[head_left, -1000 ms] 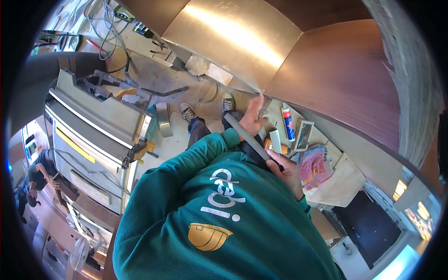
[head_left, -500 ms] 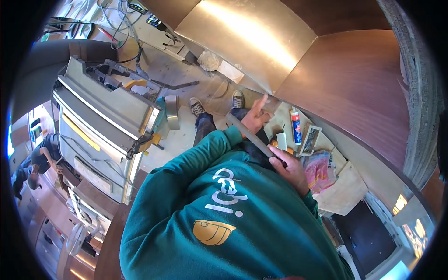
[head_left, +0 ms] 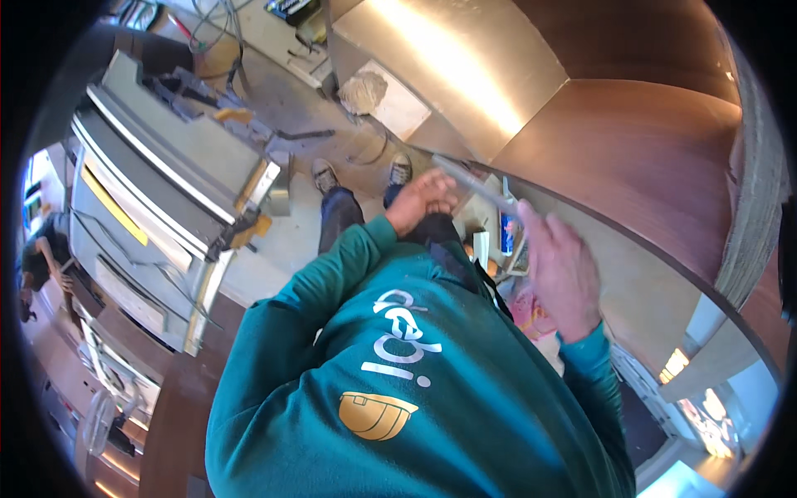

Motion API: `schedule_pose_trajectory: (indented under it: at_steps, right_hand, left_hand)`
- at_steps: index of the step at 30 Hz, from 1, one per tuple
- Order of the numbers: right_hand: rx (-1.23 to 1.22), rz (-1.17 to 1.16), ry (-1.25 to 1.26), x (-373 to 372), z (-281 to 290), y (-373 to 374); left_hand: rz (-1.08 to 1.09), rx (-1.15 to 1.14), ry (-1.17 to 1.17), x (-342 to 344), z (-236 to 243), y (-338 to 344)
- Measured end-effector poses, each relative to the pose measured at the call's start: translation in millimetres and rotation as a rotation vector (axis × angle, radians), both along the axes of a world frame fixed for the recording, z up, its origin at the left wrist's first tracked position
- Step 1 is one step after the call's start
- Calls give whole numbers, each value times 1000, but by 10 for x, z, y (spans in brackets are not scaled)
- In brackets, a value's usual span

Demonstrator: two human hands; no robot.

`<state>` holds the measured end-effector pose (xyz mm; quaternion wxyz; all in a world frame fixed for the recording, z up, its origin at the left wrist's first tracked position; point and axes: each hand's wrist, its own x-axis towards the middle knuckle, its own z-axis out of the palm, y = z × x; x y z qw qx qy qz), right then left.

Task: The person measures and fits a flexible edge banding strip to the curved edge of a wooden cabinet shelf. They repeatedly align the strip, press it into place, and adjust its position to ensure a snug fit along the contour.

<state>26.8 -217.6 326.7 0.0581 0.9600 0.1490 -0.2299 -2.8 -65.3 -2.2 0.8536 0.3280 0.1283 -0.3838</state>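
Observation:
My right hand [head_left: 566, 270] is closed round one end of a long, flat grey bar [head_left: 477, 183], file-like in shape and blurred by motion. The bar's far end is by the front edge of a brown wood-panelled cabinet [head_left: 639, 166]; whether they touch I cannot tell. My left hand [head_left: 422, 202] is just left of the bar, its fingers loosely bent and apart, with nothing visible in them. Below the bar, partly hidden by my right hand, are a blue-and-white cartridge tube [head_left: 507, 232] and a pink plastic bag [head_left: 531, 311].
On the left stands a large grey machine [head_left: 158, 158] with a yellow strip. Cables [head_left: 232, 41] and a crumpled pale lump [head_left: 363, 91] beside a white board [head_left: 403, 110] lie ahead of my feet. Another person [head_left: 50, 257] is at the far left.
My right hand has moved up and right, carrying the bar toward the cabinet edge. My left hand has drawn back leftward, its pointing finger now bent. The view has shifted.

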Motion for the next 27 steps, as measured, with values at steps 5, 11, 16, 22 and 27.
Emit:
schedule_pose_trajectory:
  at_steps: [5,11,16,22,27]
  right_hand:
    - [-230,500,-112,511,-301,137]
    - [-452,654,-61,716,-515,306]
    - [-497,695,-33,823,-443,300]
    - [-557,672,70,877,-401,288]
    - [-550,730,1,887,-362,296]
  left_hand:
    - [300,-94,53,357,-312,-121]
    - [319,-157,119,478,-271,-640]
    - [360,-186,64,393,-98,-818]
    - [378,116,17,306,-18,-990]
    - [568,62,-48,388,-101,-983]
